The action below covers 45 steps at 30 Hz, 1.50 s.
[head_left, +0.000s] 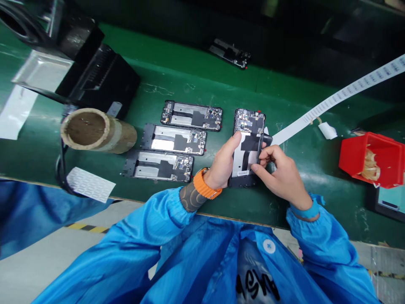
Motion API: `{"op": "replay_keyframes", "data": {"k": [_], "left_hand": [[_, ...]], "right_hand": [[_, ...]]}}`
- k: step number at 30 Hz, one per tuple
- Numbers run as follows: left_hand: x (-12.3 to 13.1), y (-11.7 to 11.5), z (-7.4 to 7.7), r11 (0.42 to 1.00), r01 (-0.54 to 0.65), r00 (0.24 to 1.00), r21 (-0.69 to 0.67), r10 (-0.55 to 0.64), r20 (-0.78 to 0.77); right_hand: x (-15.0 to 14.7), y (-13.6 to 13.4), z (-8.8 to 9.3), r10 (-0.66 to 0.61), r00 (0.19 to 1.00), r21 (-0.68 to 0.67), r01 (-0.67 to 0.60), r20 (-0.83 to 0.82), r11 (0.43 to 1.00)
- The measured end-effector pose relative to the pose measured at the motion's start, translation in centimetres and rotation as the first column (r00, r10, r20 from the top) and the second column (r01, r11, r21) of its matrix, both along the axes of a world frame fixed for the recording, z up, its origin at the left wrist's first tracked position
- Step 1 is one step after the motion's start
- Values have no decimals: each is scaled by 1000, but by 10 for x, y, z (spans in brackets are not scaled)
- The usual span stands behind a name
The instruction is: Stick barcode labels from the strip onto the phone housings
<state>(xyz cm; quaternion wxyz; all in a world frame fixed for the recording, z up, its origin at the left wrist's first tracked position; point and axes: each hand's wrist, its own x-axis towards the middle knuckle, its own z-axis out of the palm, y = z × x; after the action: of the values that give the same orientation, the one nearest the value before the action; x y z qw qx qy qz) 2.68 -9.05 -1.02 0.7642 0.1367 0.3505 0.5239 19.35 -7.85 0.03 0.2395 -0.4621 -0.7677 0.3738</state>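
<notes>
The left hand (224, 162) grips a phone (249, 143) over the desk (215, 207) by its left edge, while the right hand (280, 171), fingers bent, pinches its right edge. A white label (243, 173) already sits near its lower end; none shows on the three phones (181, 142) lying to the left, which seem left to do.
</notes>
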Motion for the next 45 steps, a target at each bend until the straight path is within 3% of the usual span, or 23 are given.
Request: {"op": "replay_keyframes", "data": {"k": [5,15,45], "left_hand": [[0,0,0,999,33,999,8,-33,22],[1,0,2,999,-29,998,36,31,-48],[0,-1,2,999,-26,1000,22,26,1]], "right_hand": [[0,0,0,-1,1000,11,1,-4,1000],[-1,0,-1,1,1000,17,-1,3,1000],[-1,0,-2,-1,1000,14,1,4,1000]]}}
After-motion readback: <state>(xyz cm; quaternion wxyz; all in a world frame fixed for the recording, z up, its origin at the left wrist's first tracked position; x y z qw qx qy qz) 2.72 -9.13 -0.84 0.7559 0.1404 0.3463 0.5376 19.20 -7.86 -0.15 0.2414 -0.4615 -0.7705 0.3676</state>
